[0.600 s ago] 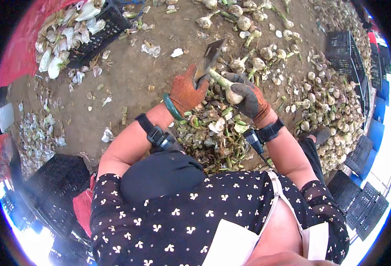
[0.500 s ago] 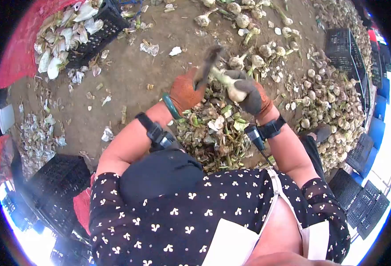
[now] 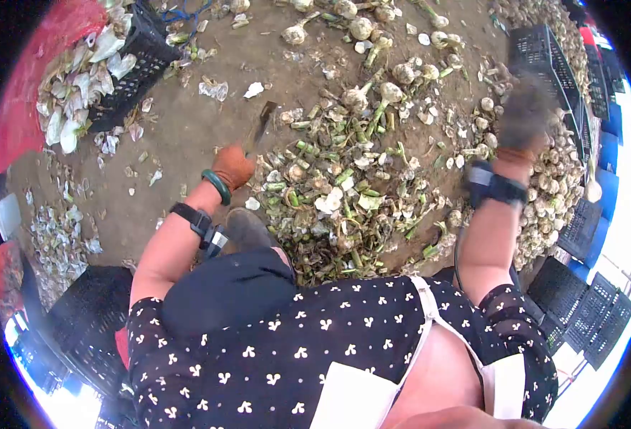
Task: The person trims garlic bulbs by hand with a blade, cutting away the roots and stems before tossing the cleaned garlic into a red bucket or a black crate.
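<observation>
My left hand (image 3: 233,166), in an orange glove, is closed around a knife (image 3: 264,123) whose dark blade points up and away over the soil. Below it lies a heap of cut garlic stalks and peelings (image 3: 344,207). My right hand (image 3: 526,118), in a dark-palmed glove, is smeared by motion above the pile of trimmed garlic bulbs (image 3: 551,193); its fingers cannot be made out. A single pale garlic bulb (image 3: 593,190) with a stem shows to the right of that pile, apart from the hand.
Untrimmed garlic with long stems (image 3: 362,28) lies ahead on the soil. A black crate (image 3: 533,53) stands at upper right. Another dark crate (image 3: 140,57) with pale husks (image 3: 87,86) is at upper left, beside red cloth (image 3: 26,107). More black crates (image 3: 90,307) stand at lower left.
My hands have moved apart from over the heap. The right swung right to the bulb pile, and the garlic it held no longer shows at the knife. The left lowered leftward with the knife.
</observation>
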Available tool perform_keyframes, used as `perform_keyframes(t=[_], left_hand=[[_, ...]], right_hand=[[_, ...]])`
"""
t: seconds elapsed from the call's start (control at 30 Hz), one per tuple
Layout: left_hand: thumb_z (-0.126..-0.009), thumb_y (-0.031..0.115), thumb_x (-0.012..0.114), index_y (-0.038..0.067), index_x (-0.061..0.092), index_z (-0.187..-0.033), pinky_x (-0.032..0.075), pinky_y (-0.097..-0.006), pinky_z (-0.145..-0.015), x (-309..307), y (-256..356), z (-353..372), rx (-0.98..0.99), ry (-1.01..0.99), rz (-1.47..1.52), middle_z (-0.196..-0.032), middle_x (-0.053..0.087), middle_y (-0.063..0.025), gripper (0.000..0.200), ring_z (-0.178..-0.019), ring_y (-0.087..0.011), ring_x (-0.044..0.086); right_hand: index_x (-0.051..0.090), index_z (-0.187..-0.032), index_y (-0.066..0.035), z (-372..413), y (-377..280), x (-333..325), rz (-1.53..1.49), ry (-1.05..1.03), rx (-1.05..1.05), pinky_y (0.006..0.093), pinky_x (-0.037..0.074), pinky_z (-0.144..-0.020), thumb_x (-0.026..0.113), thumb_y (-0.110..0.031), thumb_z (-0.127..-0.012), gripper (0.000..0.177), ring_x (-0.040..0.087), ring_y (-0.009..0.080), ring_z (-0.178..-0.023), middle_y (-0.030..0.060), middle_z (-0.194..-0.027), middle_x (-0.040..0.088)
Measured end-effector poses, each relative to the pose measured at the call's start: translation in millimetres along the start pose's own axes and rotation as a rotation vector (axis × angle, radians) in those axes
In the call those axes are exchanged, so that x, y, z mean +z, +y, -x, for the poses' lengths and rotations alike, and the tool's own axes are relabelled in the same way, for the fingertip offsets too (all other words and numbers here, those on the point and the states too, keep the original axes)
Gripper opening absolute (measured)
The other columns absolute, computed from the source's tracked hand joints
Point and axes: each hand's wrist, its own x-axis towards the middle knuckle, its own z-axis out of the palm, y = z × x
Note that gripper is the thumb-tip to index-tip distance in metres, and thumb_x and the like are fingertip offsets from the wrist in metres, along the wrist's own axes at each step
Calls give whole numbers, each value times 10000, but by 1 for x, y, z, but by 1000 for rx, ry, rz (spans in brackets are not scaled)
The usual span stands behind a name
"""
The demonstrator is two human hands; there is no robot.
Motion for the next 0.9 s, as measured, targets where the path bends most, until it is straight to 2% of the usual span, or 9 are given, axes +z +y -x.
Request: perform_keyframes(t=[0.07,0.1,0.17,0.23,0.43,0.63,0.67,0.73,0.9], left_hand=[[-683,264,547,-19,566,-866,453,-435,-705,4,12,0,-31,-6,32,-822,571,-256,337,-791,-388,561],[-683,264,547,-19,566,-866,453,-435,-705,10,10,-2,-30,-6,31,-822,571,-256,337,-791,-388,561],[-674,266,558,-1,569,-870,451,-443,-693,26,4,-3,41,-80,116,-814,573,-250,331,-783,-391,557],[-682,265,559,7,559,-896,445,-444,-700,14,12,15,104,-82,131,-811,572,-248,335,-782,-397,549],[-711,276,553,6,516,-955,428,-458,-692,17,10,22,90,-40,231,-790,564,-247,365,-773,-405,536],[-709,224,552,19,503,-833,440,-425,-566,-4,45,20,190,264,103,-728,566,-176,244,-662,-345,555],[-709,224,552,19,503,-833,440,-425,-566,-4,50,17,188,263,96,-728,566,-176,244,-662,-345,555],[-674,163,549,46,505,-806,439,-394,-502,-17,72,15,742,669,63,-671,541,-128,181,-595,-300,548],[-625,133,553,64,496,-785,429,-384,-466,-33,94,29,787,600,-35,-652,501,-90,183,-567,-268,530]], right_hand=[[403,-1189,-76,4,-99,63,-427,-542,306,336,414,-798,514,-187,-799,421,531,263,-941,174,-997,560],[362,-1227,-108,27,-79,123,10,-902,323,356,402,-828,558,-184,-775,498,511,310,-967,208,-1066,516],[196,-1315,-178,56,-107,161,-211,-941,-209,398,372,-891,509,-86,-743,659,461,360,-1036,188,-1244,371],[110,-1338,-188,56,-128,176,174,-1320,-166,398,394,-867,490,-29,-703,757,450,339,-1071,182,-1283,328],[295,-1268,-164,53,-120,178,229,-1344,-125,395,405,-842,575,-142,-686,646,479,333,-1022,152,-1126,495],[451,-1151,-140,83,-156,140,-57,-561,-61,396,341,-893,692,-335,-602,630,458,305,-1043,122,-1025,550],[347,-1190,-45,92,-153,141,-616,-685,49,346,404,-847,688,-325,-622,719,501,277,-1011,157,-1078,529],[368,-1184,-47,95,-164,132,-662,-854,136,355,397,-858,676,-299,-642,672,499,258,-1025,151,-1087,532],[509,-1088,-86,103,-173,116,-1050,-1152,270,330,390,-867,634,-271,-707,442,491,154,-1052,75,-1107,547]])
